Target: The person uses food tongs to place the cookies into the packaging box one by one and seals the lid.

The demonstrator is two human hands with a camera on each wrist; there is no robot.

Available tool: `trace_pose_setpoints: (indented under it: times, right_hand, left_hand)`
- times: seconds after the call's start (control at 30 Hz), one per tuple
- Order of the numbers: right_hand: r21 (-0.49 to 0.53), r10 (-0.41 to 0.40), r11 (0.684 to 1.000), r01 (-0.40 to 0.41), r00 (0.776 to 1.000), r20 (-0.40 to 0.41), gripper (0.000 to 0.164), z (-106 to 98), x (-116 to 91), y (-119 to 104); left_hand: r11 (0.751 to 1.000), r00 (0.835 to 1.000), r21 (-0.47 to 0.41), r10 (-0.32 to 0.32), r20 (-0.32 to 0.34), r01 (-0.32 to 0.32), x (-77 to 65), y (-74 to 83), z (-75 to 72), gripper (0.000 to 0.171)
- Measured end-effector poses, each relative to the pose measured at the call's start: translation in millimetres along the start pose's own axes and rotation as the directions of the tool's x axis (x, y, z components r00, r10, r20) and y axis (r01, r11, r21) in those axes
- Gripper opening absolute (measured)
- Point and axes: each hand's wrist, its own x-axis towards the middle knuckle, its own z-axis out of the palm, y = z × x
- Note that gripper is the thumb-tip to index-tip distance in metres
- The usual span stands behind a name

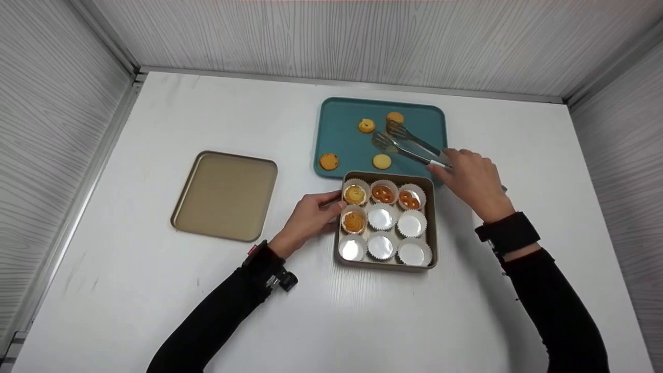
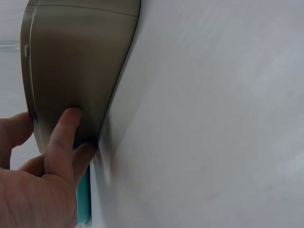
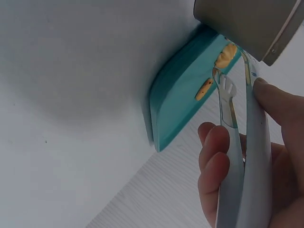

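Note:
My right hand (image 1: 472,178) holds a pair of tongs (image 3: 251,156) with light handles and slotted dark heads. The heads stand apart above the teal tray (image 1: 342,137), close to a swirl cookie (image 1: 366,125) and a round brown cookie (image 1: 395,117). With thumb at the rim and fingers along the outer wall, my left hand (image 1: 311,217) grips the left side of a square gold tin (image 2: 80,52). In its back row are a pale yellow cookie (image 1: 355,195) and two glossy reddish-brown cookies (image 1: 383,194); a ridged swirl cookie (image 1: 354,221) sits below. Several paper cups (image 1: 382,246) show shiny bottoms.
A flat gold lid (image 1: 228,197) lies at the left of the white table (image 1: 290,321). On the tray's near side are a speckled cookie (image 1: 329,161) and a plain yellow cookie (image 1: 382,161). Grey wood-grain walls (image 1: 342,36) enclose the back and sides.

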Motion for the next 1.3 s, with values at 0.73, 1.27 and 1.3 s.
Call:
trace_pose_setpoints:
  times: [0.73, 1.27, 1.3]
  right_hand:
    - [-0.033, -0.065, 0.998, 0.062, 0.991, -0.115, 0.043, 14.6, -7.8, 4.4]
    - [-0.008, -0.047, 0.999, 0.047, 0.993, -0.105, 0.046, 12.8, -13.1, 7.1]
    - [-0.005, -0.042, 0.999, 0.042, 0.994, -0.103, 0.047, 13.3, -13.6, 7.0]
  left_hand:
    - [1.0, 1.0, 0.007, -0.014, 0.009, 0.014, -0.7, 0.5, 0.2, 0.051]
    - [0.999, 1.0, 0.043, 0.014, 0.001, -0.014, 0.0, 0.4, -0.3, 0.05]
    - [0.999, 1.0, 0.037, 0.014, 0.004, -0.014, -0.5, 1.1, -0.4, 0.05]
